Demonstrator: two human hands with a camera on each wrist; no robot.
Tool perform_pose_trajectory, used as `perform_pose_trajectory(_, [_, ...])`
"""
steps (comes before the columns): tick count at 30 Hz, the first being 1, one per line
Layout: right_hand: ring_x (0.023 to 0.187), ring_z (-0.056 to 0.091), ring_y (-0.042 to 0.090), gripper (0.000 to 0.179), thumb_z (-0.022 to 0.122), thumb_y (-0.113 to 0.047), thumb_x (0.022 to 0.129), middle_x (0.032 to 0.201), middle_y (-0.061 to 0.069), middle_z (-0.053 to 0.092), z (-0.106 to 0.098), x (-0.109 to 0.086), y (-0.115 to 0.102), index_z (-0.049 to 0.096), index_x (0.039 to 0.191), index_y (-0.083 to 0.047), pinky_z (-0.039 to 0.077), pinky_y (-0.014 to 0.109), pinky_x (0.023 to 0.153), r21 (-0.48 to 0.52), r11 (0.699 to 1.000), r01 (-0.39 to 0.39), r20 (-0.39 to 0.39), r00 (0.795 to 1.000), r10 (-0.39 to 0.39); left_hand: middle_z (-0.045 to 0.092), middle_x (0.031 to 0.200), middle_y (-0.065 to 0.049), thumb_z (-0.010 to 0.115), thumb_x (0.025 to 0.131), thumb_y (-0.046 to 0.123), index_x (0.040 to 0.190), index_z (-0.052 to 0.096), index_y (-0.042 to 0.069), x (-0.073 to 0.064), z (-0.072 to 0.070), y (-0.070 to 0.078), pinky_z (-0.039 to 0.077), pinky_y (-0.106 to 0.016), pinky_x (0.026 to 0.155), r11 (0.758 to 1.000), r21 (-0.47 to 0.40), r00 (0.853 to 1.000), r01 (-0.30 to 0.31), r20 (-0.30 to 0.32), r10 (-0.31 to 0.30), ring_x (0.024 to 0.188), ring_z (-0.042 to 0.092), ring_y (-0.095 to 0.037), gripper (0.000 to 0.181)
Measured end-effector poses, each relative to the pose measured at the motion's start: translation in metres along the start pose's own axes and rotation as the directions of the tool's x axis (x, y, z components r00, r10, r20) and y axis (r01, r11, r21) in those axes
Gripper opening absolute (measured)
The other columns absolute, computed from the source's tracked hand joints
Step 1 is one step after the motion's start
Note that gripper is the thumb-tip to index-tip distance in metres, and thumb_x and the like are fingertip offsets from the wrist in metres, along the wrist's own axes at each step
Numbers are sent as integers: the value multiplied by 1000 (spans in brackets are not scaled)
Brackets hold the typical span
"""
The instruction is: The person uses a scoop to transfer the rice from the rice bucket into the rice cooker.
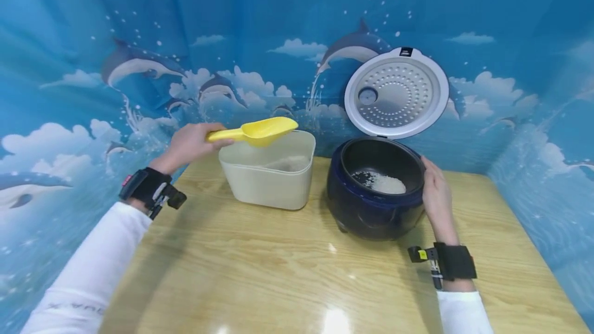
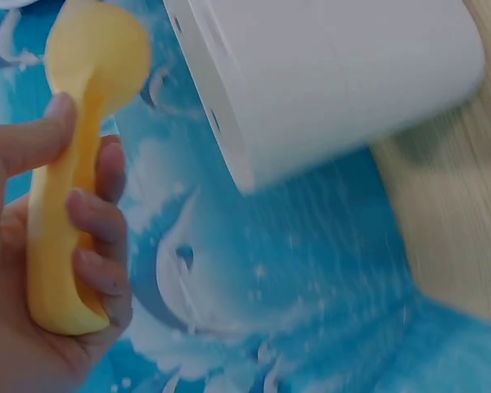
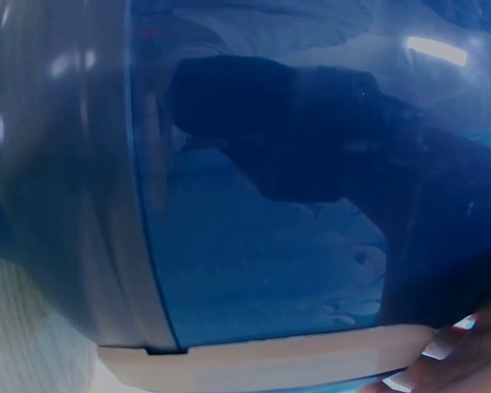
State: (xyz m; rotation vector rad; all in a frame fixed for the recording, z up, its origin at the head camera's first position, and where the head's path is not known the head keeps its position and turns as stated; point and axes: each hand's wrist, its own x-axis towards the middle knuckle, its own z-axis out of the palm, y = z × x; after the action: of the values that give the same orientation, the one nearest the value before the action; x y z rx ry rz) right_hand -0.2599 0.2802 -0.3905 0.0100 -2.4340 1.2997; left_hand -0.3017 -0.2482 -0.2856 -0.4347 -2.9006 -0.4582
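Note:
My left hand (image 1: 192,142) grips the handle of a yellow scoop (image 1: 266,130), the thumb lying along the handle in the left wrist view. The scoop hangs above the rim of a cream-coloured bin (image 1: 264,187); no rice shows in its bowl. Inside the bin is pale rice (image 1: 290,164). To the right stands a dark blue rice cooker (image 1: 376,215), its lid (image 1: 396,94) raised. White rice (image 1: 387,184) lies at the bottom of its black inner pot. My right hand (image 1: 437,195) rests against the cooker's right side, fingers near the rim; the right wrist view shows them only partly.
Bin and cooker stand side by side on a light wooden table (image 1: 260,267), with a small gap between them. A blue curtain (image 1: 269,30) printed with dolphins and clouds hangs behind and at both sides. The raised lid stands close to the curtain.

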Motion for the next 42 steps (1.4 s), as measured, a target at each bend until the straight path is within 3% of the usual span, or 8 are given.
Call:
perform_pose_trajectory(3, [149, 25, 45, 53, 18, -22, 111, 160, 27, 30, -1, -1, -1, 35, 155, 2, 17, 55, 121, 5, 1000, -9, -6, 1000, 9, 64, 80, -10, 68, 97, 39, 116, 70, 6, 0, -7, -3, 40, -36, 60, 991, 132, 1000, 4, 28, -8, 64, 52, -24, 38])
perform_pose_trajectory(7, [149, 24, 45, 53, 18, -23, 111, 161, 26, 30, -3, -3, 1, 35, 155, 2, 17, 55, 121, 14, 1000, -28, -10, 1000, 28, 70, 84, -10, 74, 94, 34, 117, 73, 5, 9, -8, 4, 48, -36, 57, 949, 313, 995, -39, 103, 7, 64, 57, -22, 37])
perform_pose_trajectory(12, [148, 26, 45, 52, 20, -22, 111, 159, 26, 32, 1, -3, -1, 38, 153, 2, 18, 54, 121, 18, 1000, -6, -22, 1000, 6, 70, 86, -11, 78, 90, 27, 112, 75, 5, 23, -1, 17, 51, -39, 63, 913, 399, 988, -90, 151, 32, 70, 57, -24, 32])
perform_pose_trajectory(18, [148, 26, 44, 51, 21, -21, 110, 159, 26, 33, 5, -5, -1, 39, 153, 3, 19, 54, 121, 20, 1000, -4, -20, 1000, 5, 74, 104, -16, 80, 88, 24, 115, 75, 3, 38, 14, 24, 53, -46, 76, 905, 401, 973, -140, 227, 50, 84, 65, -30, 34])
perform_pose_trajectory(25, [149, 26, 42, 52, 21, -23, 111, 160, 24, 32, 2, -4, -3, 38, 154, 1, 18, 53, 121, 25, 1000, -18, -23, 1000, 19, 74, 105, -11, 76, 92, 32, 121, 74, 8, 48, 33, 23, 47, -41, 78, 957, 275, 947, -93, 321, -1, 84, 60, -25, 38])
perform_pose_trajectory(34, [149, 25, 43, 53, 19, -25, 111, 161, 24, 30, 3, -5, -3, 36, 155, -1, 17, 55, 121, 19, 999, -28, -26, 999, 28, 72, 104, -7, 69, 97, 37, 122, 73, 12, 55, 53, 11, 44, -41, 79, 983, 170, 923, -70, 385, -1, 86, 59, -25, 35])
perform_pose_trajectory(38, [149, 25, 43, 53, 19, -24, 111, 160, 25, 31, 3, -7, -2, 37, 155, 0, 18, 54, 121, 9, 1000, -25, -30, 999, 25, 73, 108, -8, 69, 97, 36, 121, 72, 11, 57, 60, 10, 47, -51, 88, 985, 145, 919, -96, 393, 32, 94, 64, -28, 35])
perform_pose_trajectory(42, [148, 26, 43, 53, 19, -23, 111, 160, 25, 32, 4, -5, -1, 38, 154, 2, 18, 54, 121, 6, 1000, -9, -43, 999, 9, 73, 104, -7, 70, 96, 36, 115, 74, 11, 61, 68, 16, 46, -48, 86, 986, 136, 924, -98, 381, 39, 90, 62, -27, 32])
